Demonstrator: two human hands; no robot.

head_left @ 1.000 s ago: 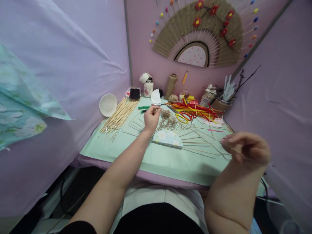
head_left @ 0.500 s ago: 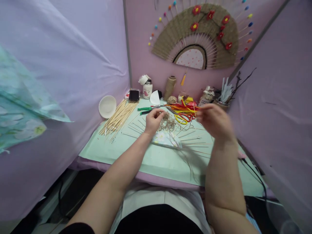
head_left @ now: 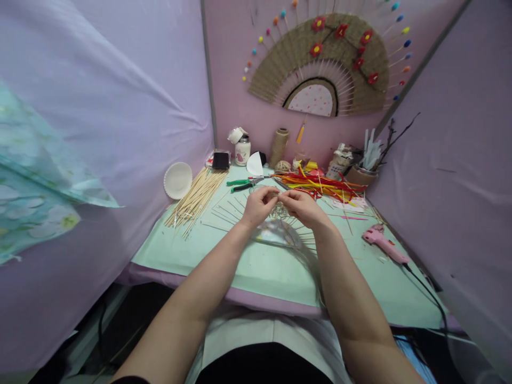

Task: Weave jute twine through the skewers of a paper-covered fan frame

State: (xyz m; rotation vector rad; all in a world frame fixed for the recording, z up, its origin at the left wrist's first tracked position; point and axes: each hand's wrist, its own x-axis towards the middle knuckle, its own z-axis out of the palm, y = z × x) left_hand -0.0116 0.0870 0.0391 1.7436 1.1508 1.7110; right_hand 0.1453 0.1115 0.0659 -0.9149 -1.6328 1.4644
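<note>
My left hand [head_left: 260,207] and my right hand [head_left: 303,207] meet fingertip to fingertip above a small fan frame. Both are closed in a pinch on jute twine, though the exact strand is mostly hidden by the fingers. Loose loops of the twine [head_left: 280,212] show just below them. The frame has a half-round base covered in pale floral cloth [head_left: 276,233], with thin sticks [head_left: 224,216] spreading out to both sides. A strand of twine trails down past the table's front edge.
On the left lie bamboo skewers [head_left: 196,200] and a white paper plate [head_left: 178,181]. Green-handled pliers [head_left: 242,185] and red, orange and yellow pipe cleaners [head_left: 332,186] are behind my hands. A pink glue gun [head_left: 384,244] with a cord rests right. A decorated fan [head_left: 320,64] hangs at the back.
My right hand has come in from the right to meet my left hand at the twine. The glue gun and more of the pipe cleaners are now uncovered.
</note>
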